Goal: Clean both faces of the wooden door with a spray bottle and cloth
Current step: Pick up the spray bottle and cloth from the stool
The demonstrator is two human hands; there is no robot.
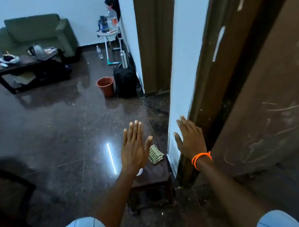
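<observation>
Both hands are out in front, fingers straight and spread, holding nothing. The left hand [135,147] hovers over a small dark stool [156,174], where a folded checked cloth [155,154] lies on top. The right hand [190,138], with an orange band [200,159] on the wrist, is up by the white wall edge. The scuffed wooden door [275,98] stands open on the right. Can't make out a spray bottle.

A small dark stool [153,175] stands on the glossy dark floor [52,129]. A folded checked cloth [155,154] lies on its top.
</observation>
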